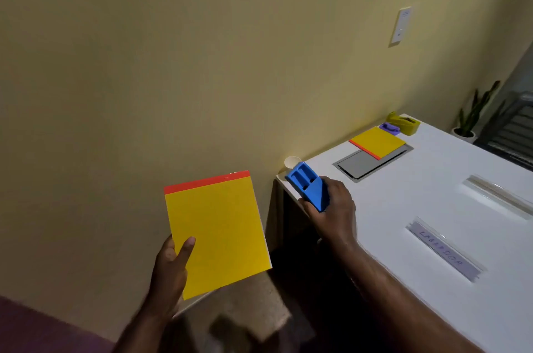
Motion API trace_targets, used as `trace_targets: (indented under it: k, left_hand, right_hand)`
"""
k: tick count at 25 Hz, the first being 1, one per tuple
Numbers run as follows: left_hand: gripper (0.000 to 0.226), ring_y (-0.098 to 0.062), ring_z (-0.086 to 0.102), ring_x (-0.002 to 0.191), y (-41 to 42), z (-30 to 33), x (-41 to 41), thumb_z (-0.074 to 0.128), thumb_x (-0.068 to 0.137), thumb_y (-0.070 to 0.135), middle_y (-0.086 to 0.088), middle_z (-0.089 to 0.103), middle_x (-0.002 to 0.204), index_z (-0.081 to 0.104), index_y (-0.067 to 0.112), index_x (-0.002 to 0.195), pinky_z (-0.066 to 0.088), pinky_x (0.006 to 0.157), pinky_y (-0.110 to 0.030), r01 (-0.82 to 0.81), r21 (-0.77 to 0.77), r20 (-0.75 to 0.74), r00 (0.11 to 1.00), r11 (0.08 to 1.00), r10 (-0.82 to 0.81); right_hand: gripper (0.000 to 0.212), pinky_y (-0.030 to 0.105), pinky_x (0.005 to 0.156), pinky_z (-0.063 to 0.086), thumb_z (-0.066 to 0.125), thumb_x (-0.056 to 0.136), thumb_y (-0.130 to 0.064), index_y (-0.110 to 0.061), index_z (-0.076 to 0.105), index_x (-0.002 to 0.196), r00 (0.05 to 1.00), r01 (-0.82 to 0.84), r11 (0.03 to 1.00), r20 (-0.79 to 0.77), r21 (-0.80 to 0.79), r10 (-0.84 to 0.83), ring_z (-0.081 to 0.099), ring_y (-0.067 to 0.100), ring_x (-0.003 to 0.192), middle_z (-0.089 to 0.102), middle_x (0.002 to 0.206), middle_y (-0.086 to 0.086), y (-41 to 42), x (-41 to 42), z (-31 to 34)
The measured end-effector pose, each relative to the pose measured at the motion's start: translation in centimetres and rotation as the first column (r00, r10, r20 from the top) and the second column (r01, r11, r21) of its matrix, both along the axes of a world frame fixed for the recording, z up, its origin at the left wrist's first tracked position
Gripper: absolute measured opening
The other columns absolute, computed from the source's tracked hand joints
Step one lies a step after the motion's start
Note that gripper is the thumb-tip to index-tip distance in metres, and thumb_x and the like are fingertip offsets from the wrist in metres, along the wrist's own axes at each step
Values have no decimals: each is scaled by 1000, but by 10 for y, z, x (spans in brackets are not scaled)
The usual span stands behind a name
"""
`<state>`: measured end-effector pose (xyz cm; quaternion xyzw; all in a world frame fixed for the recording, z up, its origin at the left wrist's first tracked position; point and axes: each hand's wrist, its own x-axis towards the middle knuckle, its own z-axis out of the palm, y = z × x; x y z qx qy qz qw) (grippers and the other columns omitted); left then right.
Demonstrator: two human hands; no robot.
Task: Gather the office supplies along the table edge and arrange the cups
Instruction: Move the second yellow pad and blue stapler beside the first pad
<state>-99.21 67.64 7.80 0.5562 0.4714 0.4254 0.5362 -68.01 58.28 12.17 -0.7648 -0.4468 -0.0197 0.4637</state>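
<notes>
My left hand (170, 261) grips a yellow notepad with a red top strip (219, 233) by its lower left corner, thumb on its face, held in the air left of the table. My right hand (331, 209) holds a blue slotted holder (308, 186) over the white table's (418, 208) near left corner. Just behind the holder a white paper cup (291, 162) stands at the table's edge by the wall. Further along that edge lie a second yellow notepad (377, 141), a small purple item (390, 128) and a yellow-green tape dispenser (403, 123).
A grey cable hatch (360, 165) is set into the table, partly under the second notepad. Two clear name-plate holders (445, 251) (499, 195) lie on the right part of the table. A potted plant (473, 116) stands on the floor beyond the table. The wall runs close on the left.
</notes>
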Motion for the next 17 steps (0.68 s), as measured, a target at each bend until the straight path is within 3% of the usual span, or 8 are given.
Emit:
trace_targets:
  k: [2, 4, 8, 12, 17]
  left_hand:
    - [66, -8, 38, 139, 28, -4, 26, 58, 84, 42, 15, 45, 148, 40, 25, 145, 24, 115, -39, 83, 3, 4, 997, 997, -83]
    - [68, -14, 36, 141, 54, -4, 52, 58, 83, 43, 7, 43, 151, 39, 24, 146, 23, 117, -41, 156, -11, -17, 988, 988, -156]
    - [38, 5, 54, 120, 111, 3, 98, 55, 87, 40, 26, 61, 127, 54, 42, 125, 36, 106, -34, 360, 5, -1, 933, 933, -360]
    - [47, -20, 58, 122, 164, 13, 138, 54, 89, 41, 6, 63, 131, 51, 31, 135, 40, 108, -55, 496, -8, -6, 868, 868, -497]
    - [41, -25, 62, 116, 200, 29, 205, 52, 92, 38, 0, 65, 128, 51, 29, 133, 45, 102, -59, 594, 10, -32, 804, 804, -593]
  right_hand:
    - [62, 37, 84, 51, 81, 70, -36, -18, 52, 122, 996, 91, 996, 15, -14, -91, 55, 16, 100, 60, 112, 1, 7, 20, -7]
    - [62, 39, 83, 51, 82, 70, -38, -19, 51, 120, 985, 168, 985, 33, -39, -167, 55, 17, 98, 60, 111, 0, 15, 36, -12]
    - [63, 44, 82, 52, 82, 70, -38, -19, 51, 121, 953, 303, 949, 43, -89, -300, 56, 19, 98, 60, 111, 2, 35, 60, -19]
    - [64, 43, 80, 53, 83, 70, -36, -14, 53, 122, 908, 419, 901, 56, -111, -416, 57, 20, 97, 62, 111, 5, 47, 75, -20]
    - [61, 46, 80, 52, 83, 70, -34, -15, 54, 121, 831, 556, 822, 49, -122, -554, 56, 20, 94, 62, 110, 4, 48, 98, -20]
